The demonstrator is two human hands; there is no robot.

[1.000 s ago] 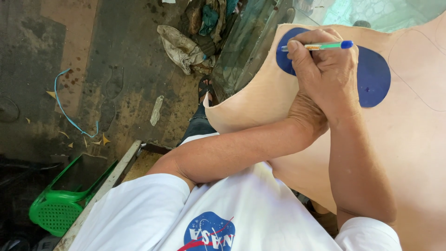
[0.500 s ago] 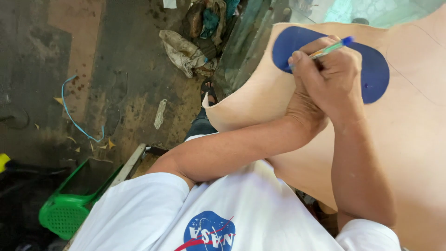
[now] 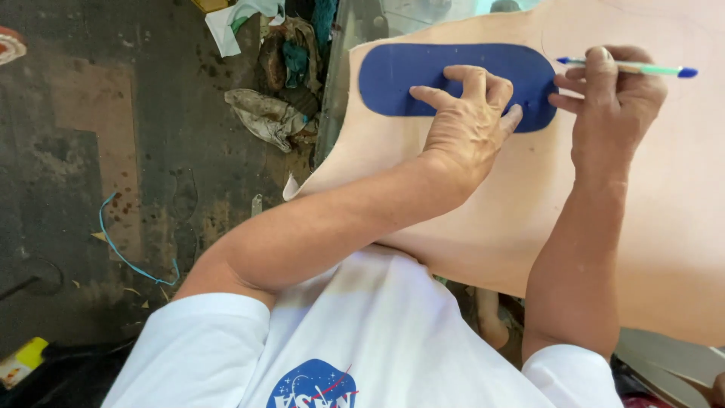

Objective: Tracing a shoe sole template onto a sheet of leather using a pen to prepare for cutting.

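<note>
Dark, stained concrete floor [image 3: 98, 151] fills the left half of the head view, littered with crumpled rags [image 3: 264, 113] at about 11 o'clock and a loose blue cord [image 3: 121, 249] at 9 o'clock. A yellow object [image 3: 23, 359] sits at the lower left corner.

From the head camera, you look down over your white shirt [image 3: 377, 332] at a large sheet of pale tan leather [image 3: 649, 227] that spreads across the right side, from 12 o'clock round to 4 o'clock. On it, near 12 o'clock, lies a long dark blue sole-shaped template [image 3: 400, 79] with rounded ends, flat on the sheet.

Your left hand [image 3: 468, 125] rests on the template's right half, fingers spread and pressing down, thumb off its lower edge on the leather. Your right hand [image 3: 615, 102] sits just beside the template's right end, at about 1 o'clock. Its thumb and fingers pinch a green pen with a blue cap [image 3: 627, 68], held nearly level, tip toward the template's end.

As for progress: the template is laid and pinned, and the pen is at its edge. Any line along that edge is too faint to tell from here. A thin curved outline shows on the leather at the upper right [image 3: 649, 15]. Much of the sheet below and to the right looks unmarked.
</note>
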